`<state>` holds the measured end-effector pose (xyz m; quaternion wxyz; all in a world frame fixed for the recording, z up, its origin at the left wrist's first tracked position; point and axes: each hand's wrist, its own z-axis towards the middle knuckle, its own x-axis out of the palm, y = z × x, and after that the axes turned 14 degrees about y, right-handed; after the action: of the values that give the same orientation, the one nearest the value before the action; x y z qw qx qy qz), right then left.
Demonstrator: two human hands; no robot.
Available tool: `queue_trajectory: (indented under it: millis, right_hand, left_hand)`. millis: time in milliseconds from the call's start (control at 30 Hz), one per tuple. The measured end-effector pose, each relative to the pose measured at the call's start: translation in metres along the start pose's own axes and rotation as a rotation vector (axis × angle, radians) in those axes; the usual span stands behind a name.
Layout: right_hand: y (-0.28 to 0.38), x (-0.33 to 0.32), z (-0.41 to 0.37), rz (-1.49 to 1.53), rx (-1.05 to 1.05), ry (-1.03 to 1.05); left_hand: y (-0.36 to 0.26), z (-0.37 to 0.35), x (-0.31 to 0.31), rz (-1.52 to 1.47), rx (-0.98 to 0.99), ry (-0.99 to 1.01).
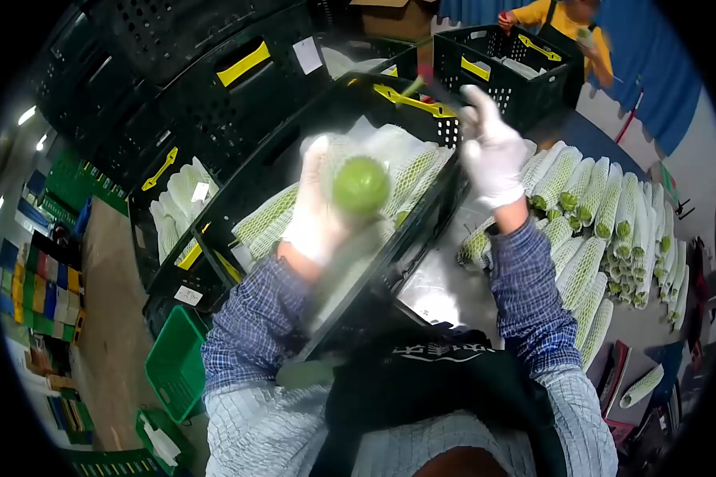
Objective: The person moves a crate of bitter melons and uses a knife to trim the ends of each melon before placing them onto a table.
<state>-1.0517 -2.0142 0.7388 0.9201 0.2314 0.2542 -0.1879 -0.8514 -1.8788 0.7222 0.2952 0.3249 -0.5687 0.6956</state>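
Observation:
My left hand (314,211), in a white glove, is closed around a green gourd (361,186), whose round end faces me. Whitish netting blurs around it, above the black crate (350,290) of net-sleeved gourds (266,219). My right hand (492,155), gloved too, is raised beyond the crate's right side with its fingers partly curled. A motion-smeared dark red thing (431,78) with a green tip shows off its fingertips; I cannot make out what it is. Many long gourds in white foam nets (585,195) are stacked on the table right of this hand.
Black crates with yellow handles (243,63) stand stacked at the left and back. A green basket (177,362) is at lower left. Across the back crate (501,67), a person in yellow (569,28) works. One netted gourd (642,386) lies apart at lower right.

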Motion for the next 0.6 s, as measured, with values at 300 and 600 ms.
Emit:
queue_trajectory:
  millis: [300, 600]
  right_hand:
    - [0.065, -0.025, -0.036, 1.410, 0.404, 0.755]
    - [0.089, -0.017, -0.064, 1.727, 0.432, 0.786]
  left_hand:
    - [-0.019, -0.006, 0.028, -0.346, -0.034, 0.156]
    - [-0.054, -0.018, 0.039, -0.134, 0.277, 0.298]
